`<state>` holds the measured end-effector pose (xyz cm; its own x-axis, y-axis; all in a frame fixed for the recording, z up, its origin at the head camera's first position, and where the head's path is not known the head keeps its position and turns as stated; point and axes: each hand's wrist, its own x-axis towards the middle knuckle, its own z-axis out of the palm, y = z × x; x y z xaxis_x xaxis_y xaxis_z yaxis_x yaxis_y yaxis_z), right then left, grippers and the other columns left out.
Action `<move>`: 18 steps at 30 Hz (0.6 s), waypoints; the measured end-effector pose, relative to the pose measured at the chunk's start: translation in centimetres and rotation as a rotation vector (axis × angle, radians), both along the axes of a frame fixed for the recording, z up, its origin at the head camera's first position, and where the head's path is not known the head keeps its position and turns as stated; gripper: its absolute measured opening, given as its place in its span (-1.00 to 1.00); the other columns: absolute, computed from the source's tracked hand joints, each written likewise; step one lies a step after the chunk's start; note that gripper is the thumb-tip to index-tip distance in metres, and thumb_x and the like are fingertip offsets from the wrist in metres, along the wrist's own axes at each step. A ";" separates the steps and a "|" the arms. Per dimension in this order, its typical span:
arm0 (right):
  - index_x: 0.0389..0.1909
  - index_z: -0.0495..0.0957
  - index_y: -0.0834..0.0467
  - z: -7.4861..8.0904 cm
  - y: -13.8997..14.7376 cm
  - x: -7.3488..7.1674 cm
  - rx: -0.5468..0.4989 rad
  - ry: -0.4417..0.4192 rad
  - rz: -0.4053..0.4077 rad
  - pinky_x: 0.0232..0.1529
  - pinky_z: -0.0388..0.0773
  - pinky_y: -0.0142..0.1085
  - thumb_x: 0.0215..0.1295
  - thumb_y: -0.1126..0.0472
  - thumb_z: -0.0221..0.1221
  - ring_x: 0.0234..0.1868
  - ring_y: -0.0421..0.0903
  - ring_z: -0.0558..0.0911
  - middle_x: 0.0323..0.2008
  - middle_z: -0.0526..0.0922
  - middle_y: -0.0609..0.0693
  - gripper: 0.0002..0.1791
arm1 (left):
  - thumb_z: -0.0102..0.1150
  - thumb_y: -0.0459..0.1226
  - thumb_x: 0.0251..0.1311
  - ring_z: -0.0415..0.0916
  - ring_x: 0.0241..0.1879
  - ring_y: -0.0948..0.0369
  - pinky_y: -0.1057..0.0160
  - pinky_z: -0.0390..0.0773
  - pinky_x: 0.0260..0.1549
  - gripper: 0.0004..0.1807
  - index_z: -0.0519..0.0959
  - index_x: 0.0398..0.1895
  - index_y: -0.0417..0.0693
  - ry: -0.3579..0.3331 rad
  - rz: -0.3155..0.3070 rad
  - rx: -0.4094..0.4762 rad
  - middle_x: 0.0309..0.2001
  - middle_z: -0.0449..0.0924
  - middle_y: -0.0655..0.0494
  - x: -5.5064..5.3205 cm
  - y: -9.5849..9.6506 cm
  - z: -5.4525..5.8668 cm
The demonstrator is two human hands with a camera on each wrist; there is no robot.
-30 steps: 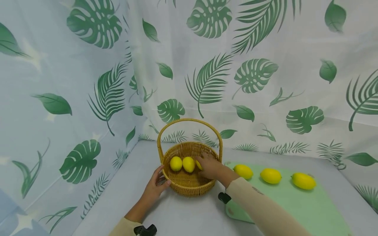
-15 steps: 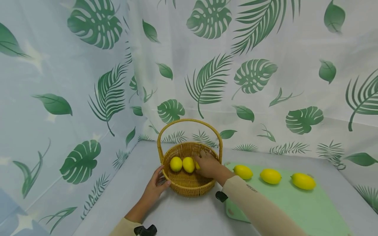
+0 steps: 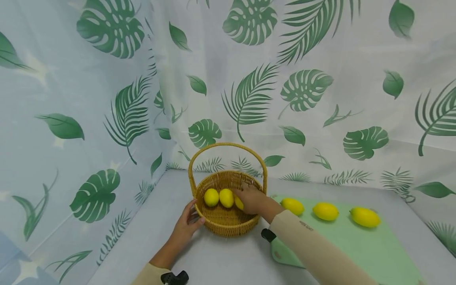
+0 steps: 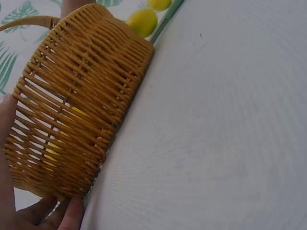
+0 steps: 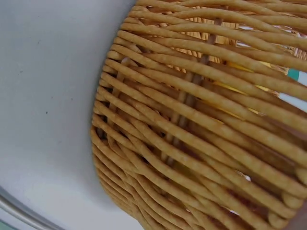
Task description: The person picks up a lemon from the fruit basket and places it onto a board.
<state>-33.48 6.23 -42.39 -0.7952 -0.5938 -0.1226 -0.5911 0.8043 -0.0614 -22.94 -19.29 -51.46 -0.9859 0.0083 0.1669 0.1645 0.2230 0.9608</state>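
Note:
A wicker basket [image 3: 228,229] with a tall arched handle stands on the table. At its left side my left hand [image 3: 188,225] grips it, the thumb near the rim and the other fingers against the wall, as the left wrist view shows too. Inside lie two yellow lemons, the left lemon [image 3: 211,197] and the middle lemon [image 3: 226,198]. Reaching over the right rim, my right hand [image 3: 252,200] holds a third lemon [image 3: 238,203] down in the basket, mostly covered by the fingers. In the right wrist view only the basket's woven wall [image 5: 201,110] shows plainly.
Right of the basket lies a pale green board [image 3: 342,241]. Along its far part sit three more lemons: a near-left one [image 3: 293,206], a centre one [image 3: 325,211] and a right one [image 3: 365,217]. Leaf-patterned curtains [image 3: 256,99] enclose the table behind and at left.
The right hand shifts only slightly inside the basket, and a little more of the lemon under its fingers shows. The left hand stays at the basket's side. The view tilts a touch.

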 end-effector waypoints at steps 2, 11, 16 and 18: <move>0.42 0.27 0.05 0.2 0.0 0.2 -0.004 -0.016 -0.007 0.23 0.33 0.06 0.34 0.16 0.22 0.33 0.26 0.28 0.39 0.20 0.29 -0.35 | 0.27 -0.16 0.27 0.30 0.26 -0.14 -0.07 0.49 0.04 -0.21 0.10 0.50 0.23 0.001 0.003 0.001 0.38 0.20 -0.24 0.1 0.0 0.1; 0.35 0.37 0.02 0.2 0.1 0.6 0.048 -0.030 0.027 0.14 0.44 -0.06 0.34 0.21 0.22 0.19 0.12 0.41 0.25 0.33 0.14 -0.44 | 0.28 -0.14 0.26 0.31 0.25 -0.14 -0.04 0.49 0.04 -0.20 0.11 0.49 0.25 0.006 0.011 -0.010 0.37 0.22 -0.24 0.2 0.0 -0.3; 0.33 0.40 0.01 0.5 0.2 0.6 0.057 0.009 0.054 0.09 0.46 -0.13 0.30 0.28 0.25 0.09 0.06 0.43 0.13 0.38 0.07 -0.43 | 0.28 -0.14 0.26 0.32 0.25 -0.13 -0.05 0.49 0.03 -0.20 0.11 0.50 0.23 0.003 0.018 -0.017 0.37 0.22 -0.23 0.1 0.1 -0.1; 0.32 0.41 0.02 0.6 0.3 0.6 0.070 0.040 0.073 0.07 0.47 -0.15 0.27 0.29 0.28 0.06 0.04 0.42 0.09 0.38 0.06 -0.42 | 0.28 -0.15 0.26 0.31 0.25 -0.13 -0.05 0.49 0.03 -0.20 0.11 0.50 0.22 -0.003 0.021 -0.022 0.37 0.22 -0.23 0.1 0.1 0.1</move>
<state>-32.85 6.50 -41.79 -0.7554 -0.6413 -0.1348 -0.6489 0.7606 0.0180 -22.88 -19.17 -51.35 -0.9865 -0.0086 0.1638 0.1566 0.2474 0.9562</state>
